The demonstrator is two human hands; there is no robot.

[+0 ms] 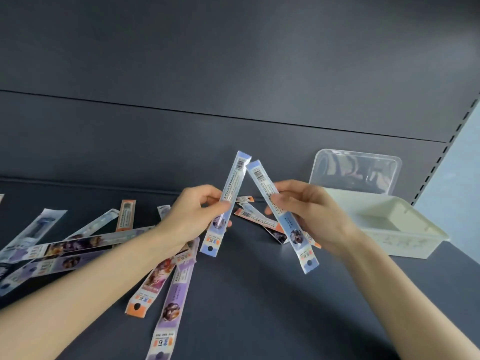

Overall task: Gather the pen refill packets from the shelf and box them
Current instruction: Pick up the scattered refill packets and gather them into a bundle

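Head cam: both hands are up over the dark grey shelf (259, 294), forearms coming in from the bottom corners. The left hand (193, 211) pinches one long light-blue refill packet (235, 178), and the right hand (309, 211) pinches a second light-blue packet (293, 229). Their barcode ends lean together into an upside-down V, hang-hole ends pointing down toward the camera. The left forearm covers part of the loose packets (171, 307) scattered over the shelf's left half; some run off frame and the print's unreadable. The cream plastic box (405, 242) sits at the shelf's right end.

left hand (192, 214) – pinches blue packet (225, 203) | right hand (311, 211) – grips second blue packet (281, 216) | box (405, 245) right
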